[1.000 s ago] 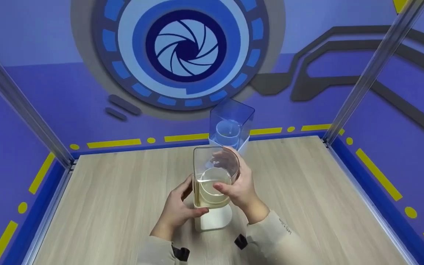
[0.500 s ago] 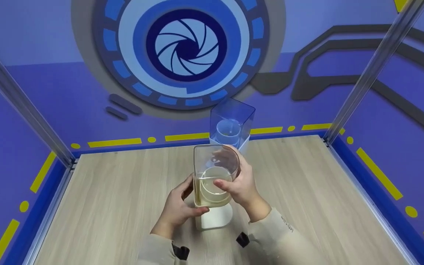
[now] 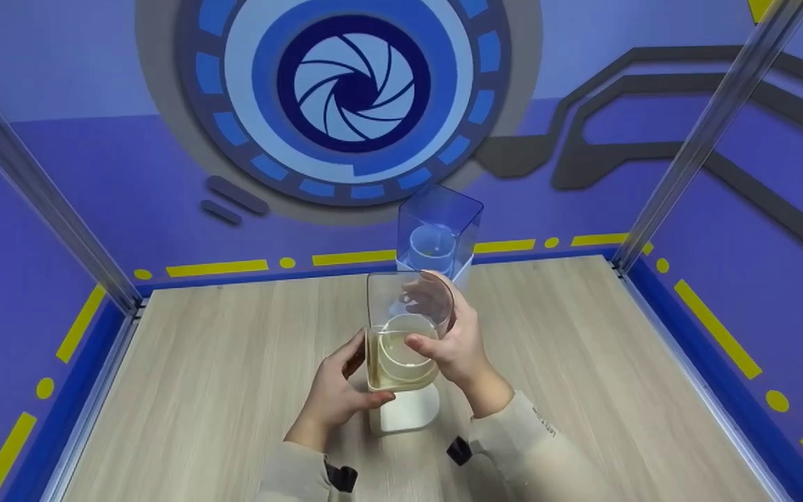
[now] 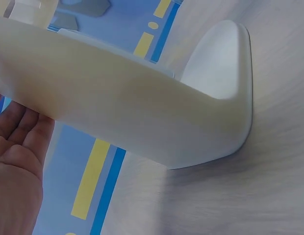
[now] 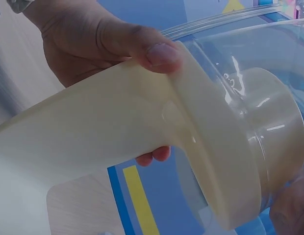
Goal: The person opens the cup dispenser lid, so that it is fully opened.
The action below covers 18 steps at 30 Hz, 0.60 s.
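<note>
A cream stand (image 5: 122, 107) with a clear open-topped box (image 3: 405, 296) on it is upright on the table. Inside the box sits a round cream cup (image 3: 408, 341). Beneath, a flat rounded base (image 3: 408, 411) rests on the wood. My left hand (image 3: 335, 394) grips the stand just under the box, its thumb in front and fingertips round the far side in the right wrist view. My right hand (image 3: 454, 348) holds the box from the right, thumb on the front wall and fingers behind, seen through the plastic. The left wrist view shows the stand's back and base.
A similar blue-tinted clear box (image 3: 440, 209) with a round cup inside stands behind, near the table's back edge. Printed blue and purple walls (image 3: 325, 237) enclose the wooden table (image 3: 220, 369). Metal posts (image 3: 694, 139) rise at its back corners.
</note>
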{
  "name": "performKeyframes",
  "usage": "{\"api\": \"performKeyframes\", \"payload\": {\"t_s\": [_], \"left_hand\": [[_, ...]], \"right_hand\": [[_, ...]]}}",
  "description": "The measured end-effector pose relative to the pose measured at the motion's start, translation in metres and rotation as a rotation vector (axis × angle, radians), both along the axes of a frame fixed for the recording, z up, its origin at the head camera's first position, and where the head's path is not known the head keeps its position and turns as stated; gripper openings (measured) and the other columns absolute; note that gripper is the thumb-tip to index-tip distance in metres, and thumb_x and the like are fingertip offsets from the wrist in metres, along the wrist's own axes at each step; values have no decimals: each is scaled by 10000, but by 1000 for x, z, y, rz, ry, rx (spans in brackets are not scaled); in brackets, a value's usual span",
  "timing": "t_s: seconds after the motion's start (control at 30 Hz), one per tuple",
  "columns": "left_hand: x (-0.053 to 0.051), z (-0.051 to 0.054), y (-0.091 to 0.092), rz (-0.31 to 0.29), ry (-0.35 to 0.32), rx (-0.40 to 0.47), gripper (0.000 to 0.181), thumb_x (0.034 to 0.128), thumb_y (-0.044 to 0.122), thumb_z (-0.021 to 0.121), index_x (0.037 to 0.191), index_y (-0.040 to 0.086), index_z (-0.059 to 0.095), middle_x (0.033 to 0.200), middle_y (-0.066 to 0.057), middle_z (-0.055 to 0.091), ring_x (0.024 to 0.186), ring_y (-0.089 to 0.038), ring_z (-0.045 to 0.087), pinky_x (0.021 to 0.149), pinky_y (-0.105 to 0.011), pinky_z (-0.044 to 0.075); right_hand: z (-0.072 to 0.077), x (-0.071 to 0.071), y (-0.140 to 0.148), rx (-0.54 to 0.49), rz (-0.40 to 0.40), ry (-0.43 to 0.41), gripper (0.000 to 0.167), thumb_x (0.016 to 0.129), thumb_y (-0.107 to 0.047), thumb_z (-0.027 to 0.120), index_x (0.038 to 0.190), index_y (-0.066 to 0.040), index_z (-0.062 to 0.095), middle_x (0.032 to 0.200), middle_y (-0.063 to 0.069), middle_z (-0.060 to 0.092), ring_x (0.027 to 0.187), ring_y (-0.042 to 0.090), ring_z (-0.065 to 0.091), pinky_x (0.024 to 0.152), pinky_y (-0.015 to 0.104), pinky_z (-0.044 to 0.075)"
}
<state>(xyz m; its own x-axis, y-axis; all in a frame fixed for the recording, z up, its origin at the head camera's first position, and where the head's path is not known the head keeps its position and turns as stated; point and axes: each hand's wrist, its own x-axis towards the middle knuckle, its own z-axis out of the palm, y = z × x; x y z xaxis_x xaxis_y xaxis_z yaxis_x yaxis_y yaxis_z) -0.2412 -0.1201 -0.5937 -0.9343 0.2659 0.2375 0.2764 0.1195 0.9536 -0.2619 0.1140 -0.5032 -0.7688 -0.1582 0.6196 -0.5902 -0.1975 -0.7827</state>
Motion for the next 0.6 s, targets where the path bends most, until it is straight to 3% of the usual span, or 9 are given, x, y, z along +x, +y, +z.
{"api": "performKeyframes", "payload": {"t_s": [0.2, 0.37, 0.47, 0.6], "left_hand": [[0, 3, 0, -6, -1, -9, 1229, 713, 368, 1107, 1722, 82, 468, 1701, -121, 597, 1556, -380, 595, 1262, -248, 490], [-1, 4, 1, -1, -1, -10, 1239, 712, 402, 1104, 1719, 61, 467, 1685, -120, 613, 1543, -375, 608, 1263, -253, 493], [-1, 3, 1, -1, 6, -2, 1236, 711, 321, 1110, 1706, -5, 452, 1660, -166, 629, 1517, -296, 633, 1253, -221, 491], [-1, 3, 3, 4, -14, 12, 1210, 699, 169, 1105, 1699, -25, 453, 1656, -190, 627, 1485, -79, 611, 1252, -184, 472]], "right_hand": [[1, 1, 2, 35, -39, 38, 1153, 829, -595, 990, 1565, 129, 477, 1412, 232, 734, 1279, 228, 747, 1118, 320, 634], [6, 0, 3, 22, -21, 24, 1117, 841, -569, 991, 1568, 115, 489, 1412, 300, 710, 1292, 242, 751, 1133, 339, 637], [9, -2, 3, -22, 1, -6, 1001, 857, -555, 982, 1570, -3, 547, 1412, 273, 723, 1288, 246, 765, 1118, 360, 651], [17, -3, 8, -87, 13, -9, 871, 858, -555, 980, 1552, -203, 590, 1410, 107, 765, 1268, 219, 774, 1085, 348, 662]]}}
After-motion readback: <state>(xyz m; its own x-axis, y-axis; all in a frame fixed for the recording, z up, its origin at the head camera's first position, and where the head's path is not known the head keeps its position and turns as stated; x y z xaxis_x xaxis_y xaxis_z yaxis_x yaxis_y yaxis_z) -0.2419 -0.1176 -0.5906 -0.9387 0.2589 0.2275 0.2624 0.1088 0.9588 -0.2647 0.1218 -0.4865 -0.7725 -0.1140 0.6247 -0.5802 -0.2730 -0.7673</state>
